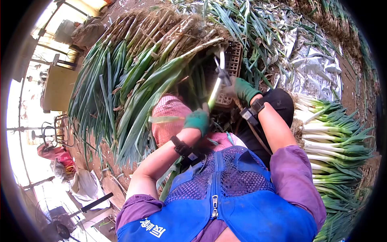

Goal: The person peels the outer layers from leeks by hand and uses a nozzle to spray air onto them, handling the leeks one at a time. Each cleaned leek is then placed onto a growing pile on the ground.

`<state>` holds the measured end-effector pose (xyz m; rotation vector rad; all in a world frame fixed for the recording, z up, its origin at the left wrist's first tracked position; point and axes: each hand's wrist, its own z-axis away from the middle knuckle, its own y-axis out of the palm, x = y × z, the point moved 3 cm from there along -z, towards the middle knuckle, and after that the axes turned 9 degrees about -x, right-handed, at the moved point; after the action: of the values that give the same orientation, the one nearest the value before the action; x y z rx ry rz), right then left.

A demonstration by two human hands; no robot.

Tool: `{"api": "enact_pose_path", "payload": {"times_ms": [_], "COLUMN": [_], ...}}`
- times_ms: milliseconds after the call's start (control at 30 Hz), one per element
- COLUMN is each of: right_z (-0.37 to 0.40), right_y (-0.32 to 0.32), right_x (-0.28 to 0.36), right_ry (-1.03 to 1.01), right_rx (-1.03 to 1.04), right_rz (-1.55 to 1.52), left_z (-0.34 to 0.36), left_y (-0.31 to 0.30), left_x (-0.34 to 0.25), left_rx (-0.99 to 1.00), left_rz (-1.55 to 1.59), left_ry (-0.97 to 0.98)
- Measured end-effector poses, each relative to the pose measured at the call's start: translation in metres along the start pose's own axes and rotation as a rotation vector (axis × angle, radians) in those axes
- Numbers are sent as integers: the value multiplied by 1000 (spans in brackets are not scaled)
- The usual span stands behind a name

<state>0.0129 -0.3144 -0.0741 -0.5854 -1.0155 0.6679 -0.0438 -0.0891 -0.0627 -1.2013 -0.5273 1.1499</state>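
My left hand (198, 121), in a green glove, is closed round the lower part of a leek (215, 92) in front of my lap. The leek's white end points up and away over a brown plastic crate (234, 60). My right hand (241, 88), also green-gloved, grips a grey metal tool (222, 74) with a hose (258, 136) trailing from it, held right against the white stalk. Motion blurs the tool's tip and the fingers around it.
Untrimmed leeks (121, 76) with brown roots are heaped at the left. Cleaned leeks (330, 145) with white stalks lie in a row at the right. Loose green leaves (252, 32) and white sheeting (312, 72) lie beyond the crate. A red bag (56, 155) is at far left.
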Motion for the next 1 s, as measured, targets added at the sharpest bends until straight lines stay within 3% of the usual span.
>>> {"api": "enact_pose_path", "payload": {"times_ms": [167,233,300,367,467,600,700,833,1000], "right_z": [33,50,59,65,82,104,97,103,94], "right_y": [16,19,24,35,41,43,57,46,51], "right_x": [-6,-9,-20,-28,-22,-10,-27,-21,-28], "right_ry": [-21,-19,-41,13,44,58,66,89,119], "right_rx": [-38,-58,-122,-102,-71,-50,-100,-56,-25], "right_rz": [35,-28,-99,-214,-290,-305,-228,-287,-454], "left_z": [-13,-35,-64,-77,-106,-92,-86,-72,-35], "left_y": [-40,-72,-105,-138,-126,-127,-141,-161,-193], "left_x": [25,62,111,148,212,181,173,167,126], "left_rx": [84,-125,-427,-584,-239,-256,-200,-269,-42], "left_rz": [234,395,353,-10,-186,-454,-361,-151,61], "left_ry": [44,46,2,-137,-363,-236,-274,-270,-189]}}
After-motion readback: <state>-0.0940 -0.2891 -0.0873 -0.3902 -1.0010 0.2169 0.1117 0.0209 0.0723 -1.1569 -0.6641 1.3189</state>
